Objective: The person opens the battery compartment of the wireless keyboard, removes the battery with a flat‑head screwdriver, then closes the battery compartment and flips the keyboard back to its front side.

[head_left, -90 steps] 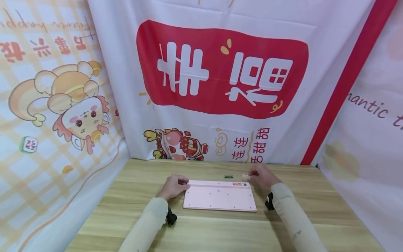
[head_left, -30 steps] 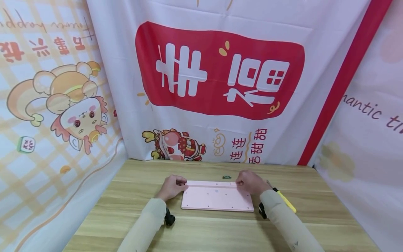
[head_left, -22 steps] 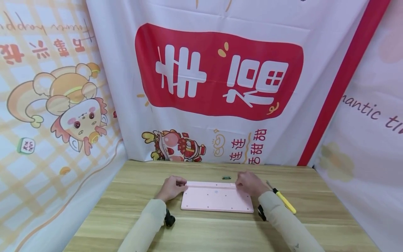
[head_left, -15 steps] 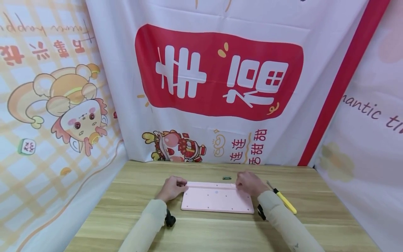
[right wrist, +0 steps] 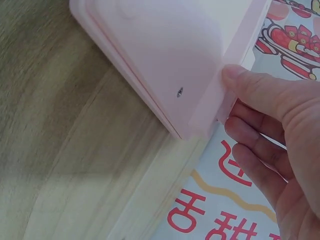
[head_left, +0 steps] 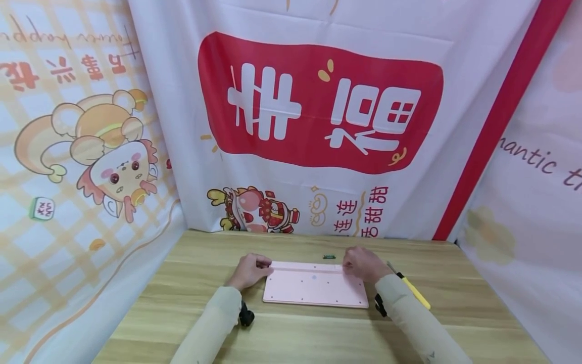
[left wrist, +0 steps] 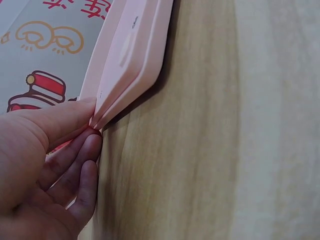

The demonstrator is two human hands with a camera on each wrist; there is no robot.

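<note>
A pink keyboard (head_left: 313,290) lies face down on the table, small screws dotting its underside. My left hand (head_left: 250,270) pinches its far left corner; in the left wrist view the thumb lies over the edge with the fingers curled beside it. At the far right part, my right hand (head_left: 364,264) has thumb and fingers on the small pink battery cover (head_left: 338,267), which lies over the compartment in the raised strip. The right wrist view shows the thumb on top of that strip and the other fingers curled behind the edge. The hand hides much of the cover.
A green battery (head_left: 329,257) lies just behind the keyboard. To the right, partly behind the right forearm, is a screwdriver (head_left: 416,293) with a yellow handle. Printed cloth (head_left: 318,202) hangs along the table's back edge (head_left: 295,233).
The right hand has brought the battery cover from beside the keyboard onto the compartment, hiding the orange label seen there. The screwdriver has come into sight. The left hand stays at its corner.
</note>
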